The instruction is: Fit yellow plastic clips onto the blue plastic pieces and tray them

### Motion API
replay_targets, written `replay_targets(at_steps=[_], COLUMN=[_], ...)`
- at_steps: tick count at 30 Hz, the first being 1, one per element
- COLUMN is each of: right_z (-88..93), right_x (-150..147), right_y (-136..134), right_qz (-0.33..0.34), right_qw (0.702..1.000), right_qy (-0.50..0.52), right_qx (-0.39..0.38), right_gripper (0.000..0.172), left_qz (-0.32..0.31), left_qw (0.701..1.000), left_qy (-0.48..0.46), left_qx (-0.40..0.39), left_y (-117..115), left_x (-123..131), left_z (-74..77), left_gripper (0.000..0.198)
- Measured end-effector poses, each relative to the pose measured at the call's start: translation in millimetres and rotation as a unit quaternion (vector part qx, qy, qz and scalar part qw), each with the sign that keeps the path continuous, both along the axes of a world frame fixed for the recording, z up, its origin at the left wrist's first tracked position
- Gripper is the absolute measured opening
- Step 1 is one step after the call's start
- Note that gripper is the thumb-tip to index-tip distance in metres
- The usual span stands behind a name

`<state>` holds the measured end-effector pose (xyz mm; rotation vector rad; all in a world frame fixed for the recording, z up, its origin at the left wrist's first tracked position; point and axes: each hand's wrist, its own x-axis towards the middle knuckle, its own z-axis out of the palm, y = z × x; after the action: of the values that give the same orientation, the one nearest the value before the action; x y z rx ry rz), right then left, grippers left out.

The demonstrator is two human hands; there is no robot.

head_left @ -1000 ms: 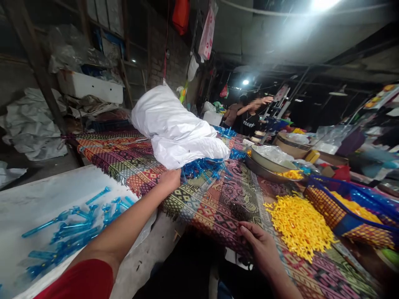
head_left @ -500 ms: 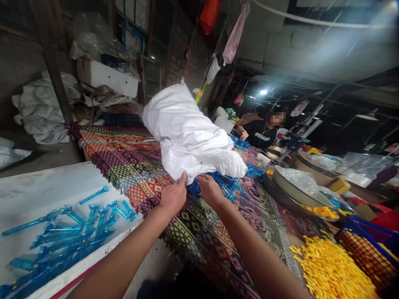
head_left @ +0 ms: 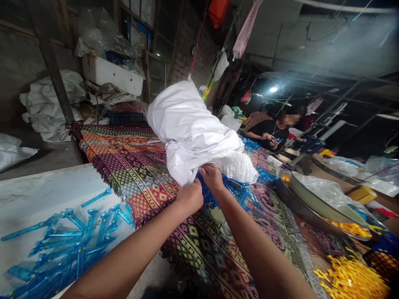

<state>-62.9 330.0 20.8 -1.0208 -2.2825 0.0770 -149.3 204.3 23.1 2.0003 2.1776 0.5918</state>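
A bulging white woven sack [head_left: 193, 133] lies on a patterned woven cloth [head_left: 131, 178]. My left hand [head_left: 190, 198] and my right hand [head_left: 212, 178] are close together at the sack's lower edge, both pinching its fabric. The left fingers are partly hidden under the fold. Crumpled translucent blue plastic pieces [head_left: 229, 193] lie beside and under the sack, just past my right hand.
A white board [head_left: 46, 187] with loose blue plastic sticks [head_left: 68, 241] is at the left. To the right are a metal basin [head_left: 311, 211] and a pile of yellow plastic pieces [head_left: 352, 278]. A co-worker [head_left: 268, 131] sits beyond the sack.
My right hand has moved up from beside the yellow pile to the sack's edge, next to my left hand. The view has swung left, shifting the yellow pile toward the lower right.
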Motion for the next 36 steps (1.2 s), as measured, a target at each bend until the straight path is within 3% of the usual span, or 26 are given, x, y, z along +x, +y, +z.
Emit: replay_targets(at_steps=[5, 10, 14, 22, 26, 30, 36], right_z=[13.4, 15.5, 18.1, 41.8, 37.3, 25.4, 42.6], right_x=[-15.0, -40.2, -39.1, 14.7, -11.6, -34.8, 0.1], right_y=[-0.2, 1.2, 2.0, 8.3, 9.4, 7.5, 10.8], right_qz=[0.029, 0.028, 0.044, 0.051, 0.029, 0.038, 0.051], right_qw=[0.993, 0.980, 0.971, 0.948, 0.960, 0.962, 0.950], right_qy=[-0.102, -0.196, -0.233, -0.315, -0.276, -0.270, -0.305], right_qx=[0.049, 0.032, 0.000, -0.001, 0.028, 0.010, -0.032], right_gripper=[0.036, 0.035, 0.033, 0.038, 0.044, 0.042, 0.041], left_qz=[0.081, 0.154, 0.149, 0.099, 0.119, 0.127, 0.130], left_qw=[0.996, 0.986, 0.986, 0.978, 0.982, 0.986, 0.989], left_qy=[-0.036, -0.055, -0.074, -0.184, -0.141, -0.100, -0.067], left_qx=[0.011, 0.025, 0.014, 0.018, 0.039, 0.039, 0.032], left_y=[7.1, 1.2, 3.3, 10.4, 11.7, 10.6, 4.8], left_x=[-6.7, -10.1, -10.4, -6.4, -8.5, -12.0, -10.8], left_z=[-1.0, -3.0, -4.0, -11.6, -10.7, -8.8, -3.0], left_gripper=[0.056, 0.061, 0.059, 0.051, 0.053, 0.050, 0.047])
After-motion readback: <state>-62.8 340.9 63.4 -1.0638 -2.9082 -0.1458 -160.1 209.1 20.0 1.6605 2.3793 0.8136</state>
